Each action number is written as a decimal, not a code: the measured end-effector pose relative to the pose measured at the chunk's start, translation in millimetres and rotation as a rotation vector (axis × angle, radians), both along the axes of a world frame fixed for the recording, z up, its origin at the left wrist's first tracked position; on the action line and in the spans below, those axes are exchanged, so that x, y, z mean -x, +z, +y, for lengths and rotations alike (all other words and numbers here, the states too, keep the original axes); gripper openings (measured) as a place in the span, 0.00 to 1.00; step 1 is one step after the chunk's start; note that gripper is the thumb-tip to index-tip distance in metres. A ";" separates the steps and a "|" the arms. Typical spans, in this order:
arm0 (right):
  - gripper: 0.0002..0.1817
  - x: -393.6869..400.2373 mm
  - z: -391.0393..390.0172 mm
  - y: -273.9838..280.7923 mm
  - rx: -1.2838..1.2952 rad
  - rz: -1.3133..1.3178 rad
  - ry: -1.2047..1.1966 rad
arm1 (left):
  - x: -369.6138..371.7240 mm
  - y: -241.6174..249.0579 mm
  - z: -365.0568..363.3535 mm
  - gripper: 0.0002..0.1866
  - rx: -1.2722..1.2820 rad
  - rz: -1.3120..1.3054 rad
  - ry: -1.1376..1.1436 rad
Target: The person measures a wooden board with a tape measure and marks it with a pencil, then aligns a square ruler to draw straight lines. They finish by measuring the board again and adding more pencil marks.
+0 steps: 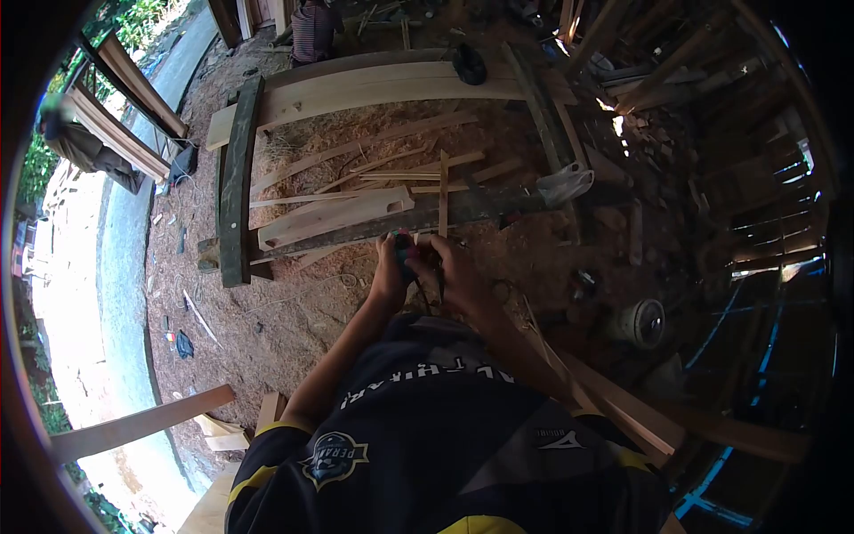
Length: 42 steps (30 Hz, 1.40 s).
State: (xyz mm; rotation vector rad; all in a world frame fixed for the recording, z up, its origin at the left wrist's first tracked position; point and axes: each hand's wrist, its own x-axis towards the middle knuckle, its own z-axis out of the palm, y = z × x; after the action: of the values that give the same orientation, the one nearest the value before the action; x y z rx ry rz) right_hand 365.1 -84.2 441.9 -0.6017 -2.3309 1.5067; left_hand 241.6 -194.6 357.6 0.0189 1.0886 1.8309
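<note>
Close to my chest, both hands meet around a small dark object with teal and pink-red parts point(405, 242); its kind is too small and shaded to make out. My left hand point(387, 271) is closed on its left side. Curled fingers of my right hand point(452, 274) press on it from the right. A dark cord-like line hangs below the fingers. Just beyond the hands, a narrow wooden strip point(444, 191) points away from me across a dark beam point(356, 230). A thick plank with cut slots point(338, 216) lies left of the strip.
Dark cross beams point(236, 178) carry a long board point(382, 89) with a black item point(469, 64) on it. A plastic bag point(566, 182) lies on the right. A whitish bucket point(642, 322) stands lower right. Two other people point(313, 34) point(84, 142) are farther off.
</note>
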 end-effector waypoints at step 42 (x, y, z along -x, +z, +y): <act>0.35 18.0 40.8 -118.9 0.124 0.040 -0.410 | 89.7 -33.3 20.3 0.29 0.290 0.109 -0.279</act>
State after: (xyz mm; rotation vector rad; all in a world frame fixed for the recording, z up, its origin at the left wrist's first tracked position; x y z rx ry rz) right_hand 347.0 -43.4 323.0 -1.0000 -1.9398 1.4545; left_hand 151.9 -174.3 324.2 0.0957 1.3484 1.4263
